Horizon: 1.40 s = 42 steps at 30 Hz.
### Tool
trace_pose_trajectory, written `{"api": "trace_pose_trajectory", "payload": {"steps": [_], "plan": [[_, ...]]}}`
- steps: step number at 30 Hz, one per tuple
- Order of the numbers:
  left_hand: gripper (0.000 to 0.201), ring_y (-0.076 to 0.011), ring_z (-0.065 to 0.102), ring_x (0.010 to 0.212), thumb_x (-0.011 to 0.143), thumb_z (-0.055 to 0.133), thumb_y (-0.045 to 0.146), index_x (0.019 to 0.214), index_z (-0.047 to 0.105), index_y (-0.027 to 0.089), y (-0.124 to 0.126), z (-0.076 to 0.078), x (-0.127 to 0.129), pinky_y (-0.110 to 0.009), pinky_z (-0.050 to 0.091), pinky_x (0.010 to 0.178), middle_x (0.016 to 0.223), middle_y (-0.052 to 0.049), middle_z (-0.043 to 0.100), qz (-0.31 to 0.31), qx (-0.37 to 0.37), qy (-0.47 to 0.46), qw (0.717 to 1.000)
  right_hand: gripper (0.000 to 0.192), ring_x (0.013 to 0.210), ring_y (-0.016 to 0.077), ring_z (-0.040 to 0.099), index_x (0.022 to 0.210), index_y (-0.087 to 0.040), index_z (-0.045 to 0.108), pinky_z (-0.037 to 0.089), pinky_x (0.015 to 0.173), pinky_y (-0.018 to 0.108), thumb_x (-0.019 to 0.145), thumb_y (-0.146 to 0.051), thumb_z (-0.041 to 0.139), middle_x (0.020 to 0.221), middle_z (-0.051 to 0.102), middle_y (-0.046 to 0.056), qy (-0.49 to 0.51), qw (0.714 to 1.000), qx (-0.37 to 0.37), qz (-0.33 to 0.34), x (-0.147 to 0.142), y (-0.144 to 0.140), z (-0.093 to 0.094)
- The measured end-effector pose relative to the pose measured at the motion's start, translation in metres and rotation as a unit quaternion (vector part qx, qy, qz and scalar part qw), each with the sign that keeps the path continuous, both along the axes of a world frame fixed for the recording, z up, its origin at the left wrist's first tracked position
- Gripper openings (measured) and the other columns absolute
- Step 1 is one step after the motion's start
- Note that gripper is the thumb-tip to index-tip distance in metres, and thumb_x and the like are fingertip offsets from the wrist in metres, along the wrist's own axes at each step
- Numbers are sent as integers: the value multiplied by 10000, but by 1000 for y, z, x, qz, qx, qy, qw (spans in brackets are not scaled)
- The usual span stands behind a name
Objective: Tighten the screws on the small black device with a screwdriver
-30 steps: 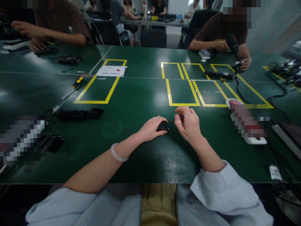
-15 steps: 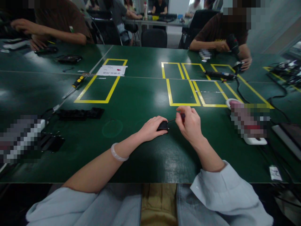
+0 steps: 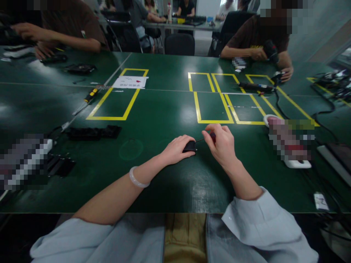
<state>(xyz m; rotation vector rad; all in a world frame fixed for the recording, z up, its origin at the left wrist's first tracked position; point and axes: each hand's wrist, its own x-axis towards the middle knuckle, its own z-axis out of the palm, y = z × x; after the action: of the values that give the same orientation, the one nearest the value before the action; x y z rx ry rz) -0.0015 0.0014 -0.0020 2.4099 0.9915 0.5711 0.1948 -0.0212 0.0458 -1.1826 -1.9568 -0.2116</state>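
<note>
My left hand (image 3: 179,149) is closed around a small black block-shaped part (image 3: 189,147), pressed down at the table top. Fingers cover much of this part, and a tiny bright spot shows at its right corner. In my right hand (image 3: 221,143) is a thin dark-shafted tool (image 3: 199,141), pinched between thumb and fingers. Its shaft points left to the upper edge of the black part. Most of the tool's handle is hidden, so its exact kind does not show.
Yellow tape rectangles (image 3: 216,121) mark the green table (image 3: 164,182). Left lie a black strip-like part (image 3: 93,132) and a yellow-black screwdriver (image 3: 91,95). A white-edged, blurred-out object (image 3: 298,163) and cables (image 3: 282,106) lie right. Co-workers sit opposite; one holds a power driver (image 3: 271,51).
My right thumb and index finger have shifted slightly on the tool. My left hand and the black part stay in place.
</note>
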Motion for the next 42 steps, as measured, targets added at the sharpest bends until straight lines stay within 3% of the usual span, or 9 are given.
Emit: {"api": "trace_pose_trajectory", "payload": {"steps": [7,16,25,35,42], "plan": [[363,-250,563,1065,845,639,350,1171,523,240,-1,1,0,-410,445,937,1151,-63,597,2,-9,-9,1000,141,651,167,532,1002,-206,536,421,707,324,897,-199,442,710,595,-1,11,1000,-2,-2,-1,-1,1],[356,-253,562,1067,851,632,355,1164,518,228,0,1,0,-408,449,927,1154,-71,596,-2,-3,-4,1000,121,614,145,504,916,-213,539,404,682,298,919,-331,514,702,602,-10,0,1000,-1,1,0,-1,1],[364,-252,558,1087,850,632,352,1175,517,236,0,1,0,-414,437,954,1159,-68,595,0,-10,-9,1000,125,623,163,505,984,-207,534,421,701,325,891,-216,451,702,587,0,22,1000,-7,0,-2,-1,1],[369,-249,564,1067,848,639,369,1166,515,229,0,-2,0,-401,451,927,1144,-65,598,0,4,-7,1000,110,613,146,501,943,-212,536,419,680,305,923,-317,506,691,580,-12,10,1000,-2,9,0,0,-2],[362,-254,561,1083,849,639,352,1168,512,237,0,1,0,-411,445,943,1160,-66,594,-2,-5,-3,1000,144,633,163,520,1034,-208,523,432,689,326,924,-233,434,727,601,7,21,1000,5,2,-1,0,-1]]}}
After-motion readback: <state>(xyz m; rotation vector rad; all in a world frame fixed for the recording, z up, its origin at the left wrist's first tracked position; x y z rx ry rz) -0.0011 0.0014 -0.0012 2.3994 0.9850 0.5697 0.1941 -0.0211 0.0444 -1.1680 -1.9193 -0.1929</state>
